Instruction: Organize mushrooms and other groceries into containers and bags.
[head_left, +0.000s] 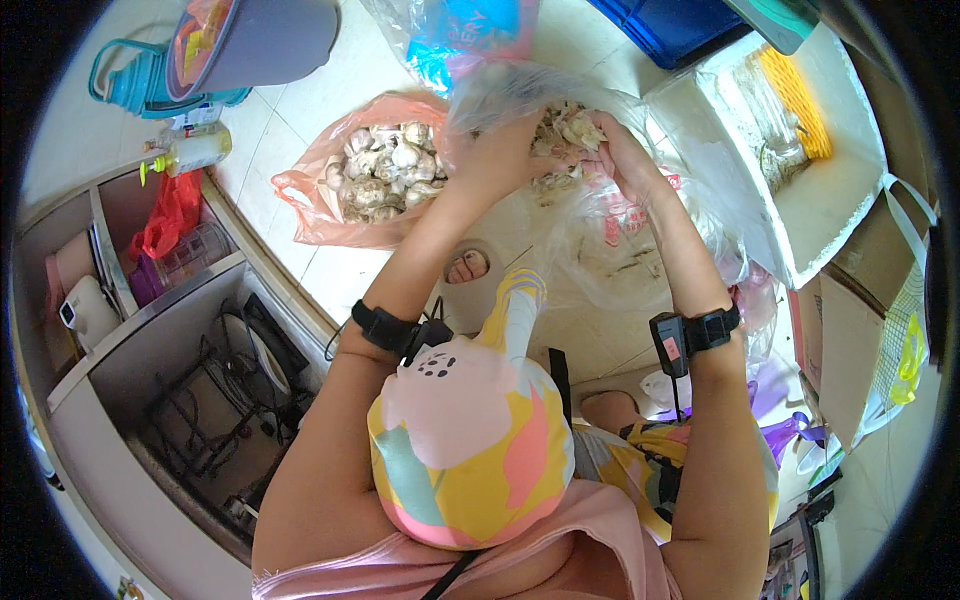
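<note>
My right hand (616, 154) grips a pale garlic bulb with loose, papery skins (583, 132) at its fingertips. My left hand (504, 154) reaches across beside it, with its fingers partly hidden by clear plastic and the forearm; what it holds is not plain. Beneath both hands lies a clear plastic bag (600, 262) with red print, holding dry husks and stems (553, 187). To the left, an orange plastic bag (315, 217) stands wide on the floor, full of whole garlic bulbs (405, 155).
A purple bucket (292, 45) and a soap bottle (199, 150) stand at the upper left. Open cabinet compartments (161, 292) with cables border the left. On the right is a white foam box (840, 187) with yellow rope (806, 112); a blue crate (660, 30) is behind.
</note>
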